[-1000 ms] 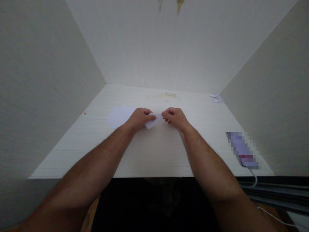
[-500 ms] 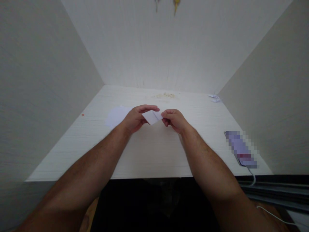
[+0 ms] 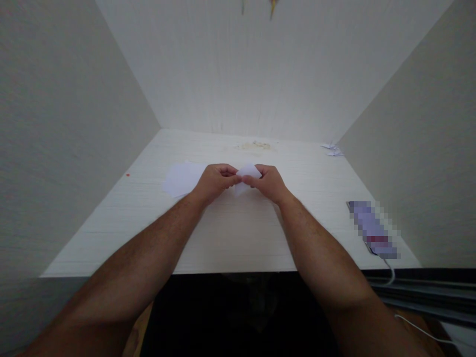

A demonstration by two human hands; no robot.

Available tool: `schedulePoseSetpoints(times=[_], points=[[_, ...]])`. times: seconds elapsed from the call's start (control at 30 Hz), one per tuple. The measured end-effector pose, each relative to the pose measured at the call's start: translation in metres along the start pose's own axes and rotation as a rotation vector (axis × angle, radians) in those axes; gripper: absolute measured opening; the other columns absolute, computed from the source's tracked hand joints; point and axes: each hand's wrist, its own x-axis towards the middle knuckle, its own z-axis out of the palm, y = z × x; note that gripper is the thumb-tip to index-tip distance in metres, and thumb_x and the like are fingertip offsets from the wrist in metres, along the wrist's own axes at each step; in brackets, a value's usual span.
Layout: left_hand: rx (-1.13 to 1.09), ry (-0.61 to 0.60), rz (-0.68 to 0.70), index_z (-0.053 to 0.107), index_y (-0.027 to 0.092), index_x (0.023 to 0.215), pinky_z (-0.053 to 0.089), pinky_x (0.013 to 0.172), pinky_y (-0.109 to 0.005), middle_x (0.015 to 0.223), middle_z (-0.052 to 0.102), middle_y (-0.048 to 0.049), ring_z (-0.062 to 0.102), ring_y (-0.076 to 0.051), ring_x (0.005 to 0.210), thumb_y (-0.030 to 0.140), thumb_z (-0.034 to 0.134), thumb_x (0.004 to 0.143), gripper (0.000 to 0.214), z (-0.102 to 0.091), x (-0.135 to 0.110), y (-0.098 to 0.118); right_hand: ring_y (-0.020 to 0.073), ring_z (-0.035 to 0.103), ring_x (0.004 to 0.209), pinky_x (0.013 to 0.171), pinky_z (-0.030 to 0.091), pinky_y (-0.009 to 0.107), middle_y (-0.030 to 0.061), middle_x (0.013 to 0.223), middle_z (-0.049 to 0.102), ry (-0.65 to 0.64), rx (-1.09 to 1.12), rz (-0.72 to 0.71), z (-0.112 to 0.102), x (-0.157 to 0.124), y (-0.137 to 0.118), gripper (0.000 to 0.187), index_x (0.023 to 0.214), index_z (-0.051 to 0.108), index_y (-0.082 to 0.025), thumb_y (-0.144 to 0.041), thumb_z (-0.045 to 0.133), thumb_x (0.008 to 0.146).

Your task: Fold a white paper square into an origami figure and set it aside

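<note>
A small folded piece of white paper [image 3: 250, 172] is held up between both hands over the middle of the desk. My left hand [image 3: 219, 181] pinches its left side with thumb and fingers. On the other side my right hand [image 3: 268, 181] is closed on it, the thumb across its front and the fingers behind. The two thumbs nearly meet at the paper's lower left part. Some of the folds are hidden by the fingers. Beside my left wrist lie white paper sheets [image 3: 182, 177] on the desk.
At the right of the white desk [image 3: 238, 238] lies a phone-like device [image 3: 372, 230], blurred out, with a white cable [image 3: 391, 272]. Folded white paper pieces [image 3: 333, 149] sit in the back right corner. Walls stand at the left, back and right. A small red spot [image 3: 128, 175] is at the left.
The folded paper has turned in my hands and now sits more to the right. My left fingers have closed from a looser hold, and both thumbs have come together at the paper.
</note>
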Motion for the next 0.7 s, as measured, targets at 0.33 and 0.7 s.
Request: schedulePoseSetpoints(times=[0.33,0.7], points=[[0.106,0.062,-0.021,0.07,0.014,0.076,0.036,0.048,-0.023,0.056,0.062,-0.0006,0.05,-0.01,0.049,0.035,0.072,0.067,0.023,0.003,0.0,0.0009,0.0131,0.063,0.055,0.048,0.048,0.022,0.0025,0.063,0.067,0.082,-0.095,0.086,0.0075,-0.0006,-0.0036,0.013,0.077,0.067,-0.013,-0.025,0.067,0.07],[0.136,0.004,-0.051,0.068,0.014,0.067,0.041,0.048,-0.023,0.055,0.064,-0.0019,0.053,-0.01,0.048,0.025,0.066,0.068,0.011,0.001,-0.0024,0.0047,0.0139,0.063,0.053,0.046,0.048,0.022,0.0026,0.062,0.066,0.062,-0.12,0.067,0.0051,-0.0024,0.0002,0.012,0.073,0.066,-0.014,-0.026,0.066,0.07]])
